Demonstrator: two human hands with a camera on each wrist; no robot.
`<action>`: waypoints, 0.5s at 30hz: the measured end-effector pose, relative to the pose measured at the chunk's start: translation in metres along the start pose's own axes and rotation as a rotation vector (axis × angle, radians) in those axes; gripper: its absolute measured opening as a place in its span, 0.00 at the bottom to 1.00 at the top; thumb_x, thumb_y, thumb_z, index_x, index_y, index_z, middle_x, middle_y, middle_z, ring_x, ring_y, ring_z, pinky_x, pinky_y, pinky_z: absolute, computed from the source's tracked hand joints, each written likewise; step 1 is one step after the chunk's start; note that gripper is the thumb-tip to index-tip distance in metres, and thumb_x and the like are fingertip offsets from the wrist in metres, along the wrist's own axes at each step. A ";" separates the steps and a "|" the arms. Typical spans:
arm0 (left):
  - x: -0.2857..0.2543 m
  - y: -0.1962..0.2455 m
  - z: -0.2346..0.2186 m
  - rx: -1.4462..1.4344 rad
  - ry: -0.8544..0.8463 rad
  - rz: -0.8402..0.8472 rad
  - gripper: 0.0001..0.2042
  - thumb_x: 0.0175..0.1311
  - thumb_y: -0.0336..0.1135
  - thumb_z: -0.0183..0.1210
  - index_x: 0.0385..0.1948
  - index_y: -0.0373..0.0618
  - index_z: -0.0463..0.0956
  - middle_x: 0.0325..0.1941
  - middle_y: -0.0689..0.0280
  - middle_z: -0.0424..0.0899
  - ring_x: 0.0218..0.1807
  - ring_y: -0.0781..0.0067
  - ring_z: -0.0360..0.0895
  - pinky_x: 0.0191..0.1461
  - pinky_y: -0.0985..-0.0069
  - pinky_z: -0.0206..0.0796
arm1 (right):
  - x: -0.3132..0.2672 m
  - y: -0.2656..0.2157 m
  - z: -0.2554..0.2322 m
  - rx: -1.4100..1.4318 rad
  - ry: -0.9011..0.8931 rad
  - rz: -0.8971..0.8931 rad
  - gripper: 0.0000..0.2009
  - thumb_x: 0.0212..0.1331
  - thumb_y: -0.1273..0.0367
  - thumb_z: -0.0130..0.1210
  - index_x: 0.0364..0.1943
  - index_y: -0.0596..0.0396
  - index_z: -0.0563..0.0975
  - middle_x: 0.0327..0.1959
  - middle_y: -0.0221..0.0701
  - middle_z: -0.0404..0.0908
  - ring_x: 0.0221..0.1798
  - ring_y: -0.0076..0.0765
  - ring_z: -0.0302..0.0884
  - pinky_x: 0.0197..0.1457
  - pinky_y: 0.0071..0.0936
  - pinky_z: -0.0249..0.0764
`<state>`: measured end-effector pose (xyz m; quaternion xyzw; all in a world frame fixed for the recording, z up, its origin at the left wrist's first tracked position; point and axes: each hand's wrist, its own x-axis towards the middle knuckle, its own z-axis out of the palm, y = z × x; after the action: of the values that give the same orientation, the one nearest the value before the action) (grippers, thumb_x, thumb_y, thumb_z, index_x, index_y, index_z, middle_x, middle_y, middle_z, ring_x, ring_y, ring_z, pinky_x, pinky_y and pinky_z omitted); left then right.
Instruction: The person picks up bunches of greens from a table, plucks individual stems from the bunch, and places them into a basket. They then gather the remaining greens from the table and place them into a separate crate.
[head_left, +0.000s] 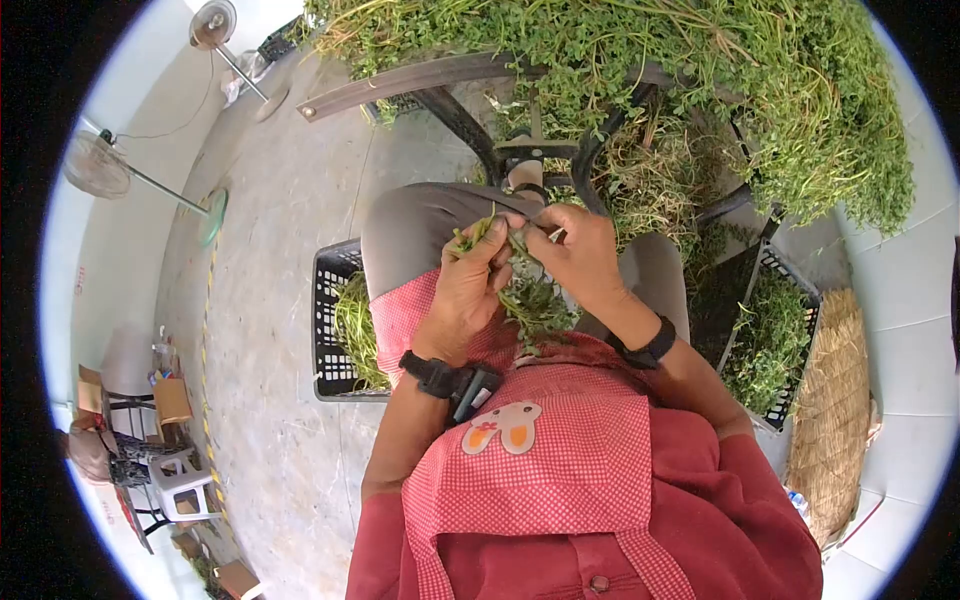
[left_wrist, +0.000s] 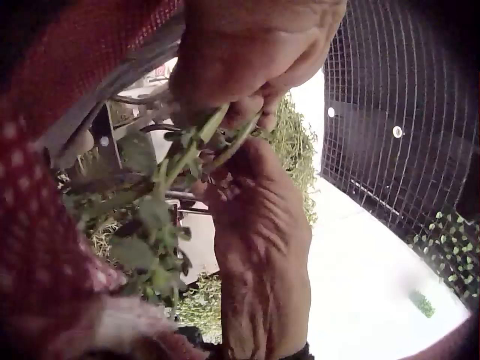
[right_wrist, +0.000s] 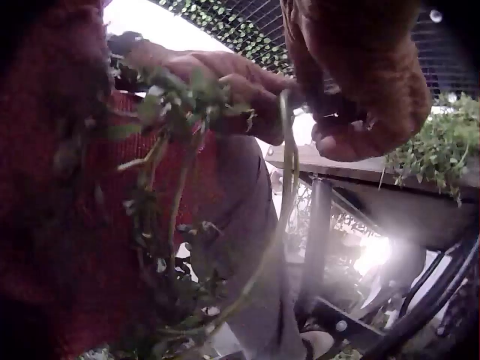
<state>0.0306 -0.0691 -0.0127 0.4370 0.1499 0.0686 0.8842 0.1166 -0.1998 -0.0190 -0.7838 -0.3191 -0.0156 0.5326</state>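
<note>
The left hand [head_left: 468, 292] sits at the centre of the head view, fingers curled round a bunch of green stems [head_left: 527, 297] that hangs down over the person's lap. The right hand [head_left: 577, 258] lies just beside it at 3 o'clock, its fingertips pinching the top of the same stems. In the left wrist view the left hand [left_wrist: 255, 60] grips the stem ends at 12 o'clock while the right hand [left_wrist: 262, 247] fills the middle, and the leafy stems [left_wrist: 157, 225] trail to 8 o'clock. In the right wrist view the right hand [right_wrist: 360, 82] at 1 o'clock pinches one long stem [right_wrist: 289, 172], with the left hand [right_wrist: 217, 82] holding the leafy bunch at 11 o'clock. A red checked apron [head_left: 560, 450] covers the person's front at 6 o'clock. A black crate [head_left: 328, 330] with greens stands at 9 o'clock and another black crate [head_left: 790, 350] at 3 o'clock, beside a straw mat [head_left: 835, 400]. A big heap of greens [head_left: 700, 80] lies on a metal table [head_left: 400, 85] at 12 o'clock. Two fans [head_left: 210, 25] stand at 10 o'clock.
</note>
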 end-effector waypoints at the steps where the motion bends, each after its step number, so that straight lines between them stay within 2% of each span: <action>1: 0.000 0.000 0.000 -0.034 0.007 0.030 0.08 0.64 0.37 0.53 0.35 0.43 0.76 0.24 0.74 0.71 0.23 0.87 0.59 0.16 0.89 0.45 | 0.003 0.003 0.000 -0.101 0.088 -0.016 0.09 0.46 0.67 0.56 0.29 0.59 0.78 0.28 0.39 0.81 0.26 0.41 0.80 0.29 0.32 0.73; 2: 0.000 0.001 0.001 -0.068 0.013 0.061 0.09 0.64 0.38 0.53 0.35 0.43 0.76 0.24 0.74 0.69 0.23 0.86 0.57 0.17 0.89 0.45 | 0.006 0.006 0.000 -0.202 0.177 -0.031 0.09 0.47 0.68 0.55 0.30 0.59 0.77 0.28 0.37 0.81 0.25 0.39 0.80 0.29 0.33 0.72; 3: -0.001 0.004 -0.001 -0.068 0.013 0.061 0.09 0.64 0.38 0.53 0.35 0.43 0.76 0.24 0.74 0.69 0.23 0.86 0.57 0.17 0.89 0.45 | 0.012 0.014 -0.008 -0.202 0.177 -0.031 0.09 0.47 0.68 0.55 0.30 0.59 0.77 0.28 0.37 0.81 0.25 0.39 0.80 0.29 0.33 0.72; 5: -0.003 0.016 -0.010 -0.186 0.015 0.125 0.09 0.64 0.38 0.53 0.35 0.43 0.75 0.25 0.72 0.69 0.24 0.86 0.58 0.17 0.89 0.46 | 0.023 0.034 -0.029 0.473 0.129 0.439 0.07 0.51 0.71 0.53 0.33 0.60 0.75 0.31 0.32 0.81 0.24 0.35 0.80 0.28 0.33 0.72; 6: -0.003 0.019 -0.012 -0.278 -0.009 0.114 0.09 0.64 0.38 0.52 0.35 0.43 0.74 0.26 0.70 0.70 0.23 0.85 0.59 0.17 0.89 0.46 | 0.023 0.026 -0.036 0.476 0.119 0.437 0.07 0.51 0.71 0.53 0.33 0.60 0.75 0.31 0.32 0.81 0.24 0.35 0.80 0.28 0.33 0.72; 8: -0.004 0.023 -0.012 -0.323 -0.001 0.134 0.09 0.65 0.38 0.52 0.35 0.44 0.73 0.27 0.70 0.70 0.23 0.85 0.59 0.16 0.89 0.47 | 0.017 0.002 -0.052 0.721 -0.204 0.382 0.07 0.54 0.74 0.49 0.35 0.62 0.75 0.33 0.28 0.80 0.26 0.32 0.79 0.29 0.31 0.73; 9: -0.003 0.024 -0.011 -0.371 -0.004 0.151 0.09 0.65 0.39 0.51 0.35 0.44 0.73 0.27 0.70 0.71 0.24 0.84 0.59 0.16 0.89 0.47 | 0.012 -0.011 -0.050 0.722 -0.208 0.375 0.07 0.54 0.74 0.49 0.35 0.62 0.75 0.33 0.28 0.80 0.26 0.32 0.79 0.29 0.31 0.73; 11: -0.003 0.024 -0.011 -0.352 -0.032 0.161 0.09 0.66 0.39 0.50 0.34 0.43 0.73 0.27 0.69 0.71 0.23 0.84 0.60 0.16 0.89 0.48 | 0.000 -0.038 -0.035 0.413 -0.361 0.025 0.08 0.55 0.73 0.50 0.38 0.59 0.75 0.32 0.32 0.80 0.27 0.36 0.79 0.31 0.31 0.72; 12: -0.003 0.025 -0.012 -0.332 -0.055 0.161 0.10 0.66 0.40 0.49 0.34 0.43 0.73 0.26 0.69 0.70 0.23 0.83 0.60 0.16 0.89 0.48 | -0.006 -0.044 -0.028 0.413 -0.365 0.017 0.08 0.55 0.73 0.50 0.38 0.59 0.75 0.32 0.32 0.80 0.27 0.36 0.79 0.31 0.31 0.72; 14: -0.009 0.029 -0.010 -0.346 -0.050 0.152 0.10 0.66 0.40 0.49 0.34 0.43 0.72 0.27 0.69 0.71 0.23 0.83 0.61 0.16 0.88 0.49 | -0.015 -0.046 -0.015 0.107 -0.479 -0.134 0.10 0.54 0.70 0.54 0.41 0.55 0.76 0.31 0.37 0.80 0.30 0.42 0.78 0.32 0.33 0.71; 15: -0.011 0.031 -0.009 -0.361 -0.049 0.137 0.10 0.67 0.40 0.48 0.34 0.43 0.72 0.28 0.69 0.71 0.24 0.83 0.61 0.17 0.88 0.50 | -0.015 -0.041 -0.010 0.109 -0.480 -0.137 0.10 0.54 0.70 0.54 0.41 0.55 0.76 0.31 0.37 0.80 0.30 0.42 0.78 0.32 0.33 0.71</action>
<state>0.0180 -0.0462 0.0086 0.2821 0.0833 0.1438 0.9449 0.0861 -0.2063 0.0140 -0.7117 -0.4893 0.1522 0.4806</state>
